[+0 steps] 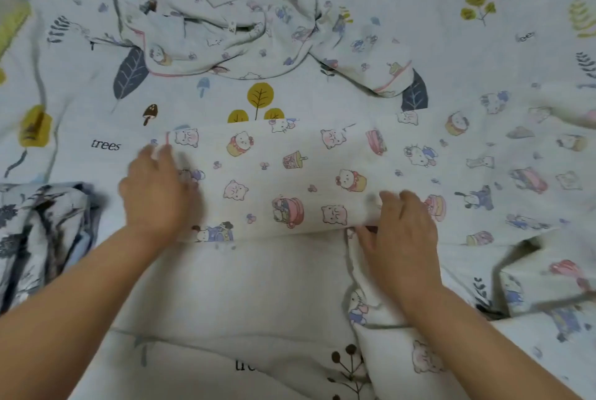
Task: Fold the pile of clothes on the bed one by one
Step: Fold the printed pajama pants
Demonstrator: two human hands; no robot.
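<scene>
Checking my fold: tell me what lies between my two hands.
In the head view, only the cartoon-print garment spans the stretch between the left hand and right hand; nothing rests on it.

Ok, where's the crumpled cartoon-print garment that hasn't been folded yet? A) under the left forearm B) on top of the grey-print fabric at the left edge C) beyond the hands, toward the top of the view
C: the crumpled garment lies bunched on the bedsheet beyond both hands, which rest on the flat cartoon-print piece.

Soft, even, cool light; faint shadows; slight overall blur; wide-angle bending at edges.
</scene>
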